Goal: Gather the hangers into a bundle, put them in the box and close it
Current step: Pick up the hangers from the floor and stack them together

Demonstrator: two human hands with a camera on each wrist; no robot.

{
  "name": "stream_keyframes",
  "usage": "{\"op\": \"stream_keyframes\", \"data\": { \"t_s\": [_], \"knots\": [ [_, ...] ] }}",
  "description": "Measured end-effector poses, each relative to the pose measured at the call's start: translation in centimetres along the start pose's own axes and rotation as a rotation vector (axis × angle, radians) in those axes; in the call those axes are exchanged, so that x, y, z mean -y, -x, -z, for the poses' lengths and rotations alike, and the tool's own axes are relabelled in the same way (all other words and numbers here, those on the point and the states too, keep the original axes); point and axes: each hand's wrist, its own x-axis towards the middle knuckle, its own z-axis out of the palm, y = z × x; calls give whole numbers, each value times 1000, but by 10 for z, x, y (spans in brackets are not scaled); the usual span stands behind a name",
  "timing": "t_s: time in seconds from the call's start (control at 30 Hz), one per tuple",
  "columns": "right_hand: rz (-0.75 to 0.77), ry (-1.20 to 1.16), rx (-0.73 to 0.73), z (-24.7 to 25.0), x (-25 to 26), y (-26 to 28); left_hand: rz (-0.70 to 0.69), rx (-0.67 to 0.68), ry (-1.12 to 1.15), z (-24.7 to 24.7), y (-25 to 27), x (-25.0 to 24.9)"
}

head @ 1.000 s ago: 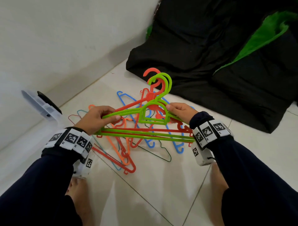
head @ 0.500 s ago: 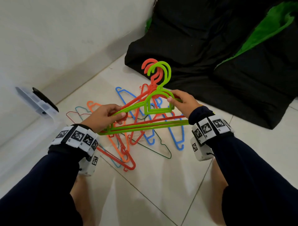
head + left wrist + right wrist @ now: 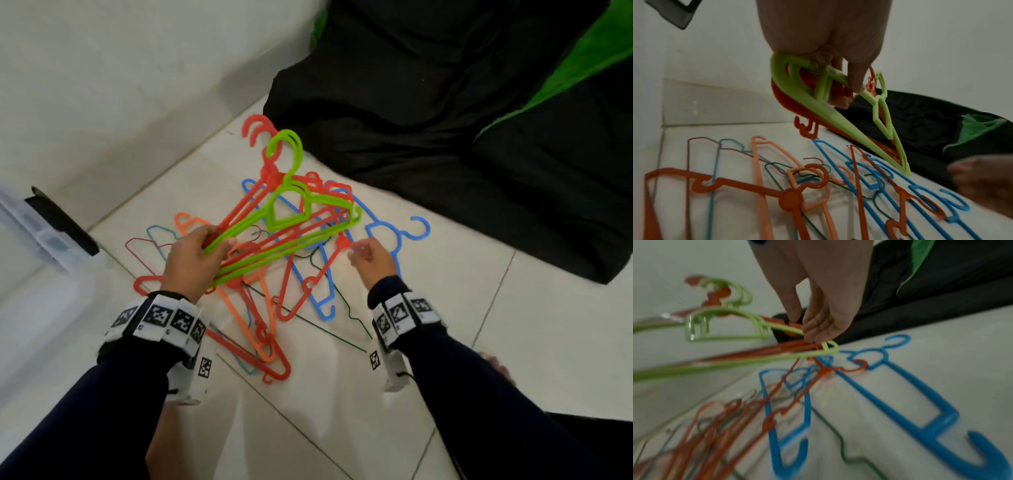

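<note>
Plastic and thin wire hangers point(image 3: 260, 308) lie tangled on the floor tiles point(image 3: 342, 411) nearest the person. Above them the left hand point(image 3: 191, 263) has its grip curled round one end of a green-and-red bundle point(image 3: 291, 219), held clear of the floor; the right hand point(image 3: 371, 260) hovers at the bundle's other end, fingers loosely bent, apparently pinching nothing. Light, stiff and snag-prone, these probably carry best gripped at the necks. The box point(image 3: 37, 274) sits left.

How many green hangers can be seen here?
2. Both green hangers are off the floor, stacked with red hangers in the left hand's grip. A third could be hidden in that stack.
</note>
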Motion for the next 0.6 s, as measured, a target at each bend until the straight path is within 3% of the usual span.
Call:
{"op": "stream_keyframes", "data": {
  "t_s": [0.07, 0.13, 0.33, 0.47, 0.6],
  "knots": [
    [-100, 90, 114, -27, -16, -2, 32, -71, 53, 0, -3, 7],
    [-172, 150, 127, -48, -23, -8, 17, -134, 62, -1, -4, 10],
    [-307, -23, -56, -80, -30, -34, 43, -205, 109, -6, -2, 24],
    [-388, -73, -140, -72, -33, -50, 47, -251, 82, -11, 2, 26],
    [-355, -56, -122, -27, -31, -56, 45, -300, 97, -8, 3, 25]
  ]
}}
